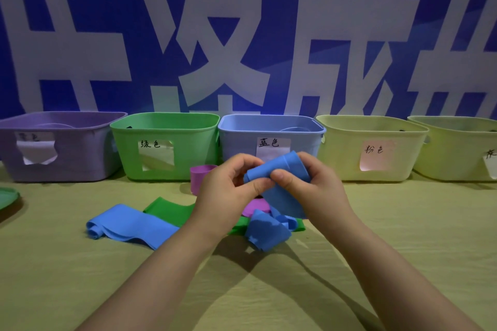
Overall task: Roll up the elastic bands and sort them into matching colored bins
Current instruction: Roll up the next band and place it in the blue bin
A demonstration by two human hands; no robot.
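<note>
Right now both of my hands are wrapped around the blue band [271,166], lifted above the table [403,223]. My left hand [228,191] has its fingers curled, with the thumb pressing on the near end of the roll. My right hand [312,188] pinches the other end between thumb and fingers. The band is matte, smooth and sky blue. Its upper part is wound into a loose, slightly cone-shaped tube that tilts up toward two o'clock, and its unrolled tail hangs down toward six o'clock into a crumpled blue heap on the cloth. Straight ahead at twelve o'clock, just behind the roll, stands the blue bin [236,142]. The green bin [126,148] is at ten o'clock and the purple bin [80,158] at nine. The two yellow bins [338,153] stand at two and three o'clock. At eight o'clock from my hands a second blue band [129,226] lies flat, and beside it a green band [166,209] runs under my left wrist. A purple roll [201,177] stands on end at eleven o'clock, just left of my left hand.
</note>
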